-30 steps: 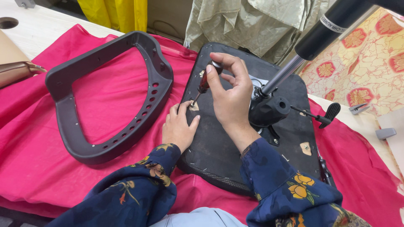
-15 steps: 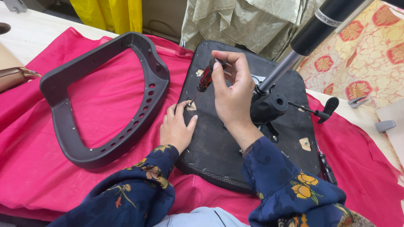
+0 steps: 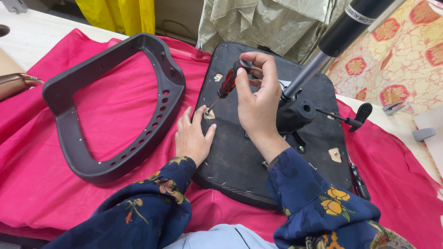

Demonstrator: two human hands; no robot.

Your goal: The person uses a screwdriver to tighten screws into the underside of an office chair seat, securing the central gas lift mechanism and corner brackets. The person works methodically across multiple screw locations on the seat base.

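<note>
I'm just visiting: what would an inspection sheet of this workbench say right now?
Surface: red cloth spread over a pale table.
Job's things: screwdriver, tip at a screw hole in the upturned black seat base; gas cylinder stands from its mechanism.
Clutter: black chair frame; lever; grey parts.
Hands: right hand grips the screwdriver; left hand flat on the base.
Cables: nothing seen.
Surroundings: yellow fabric, patterned cloth, another person's hand.
</note>
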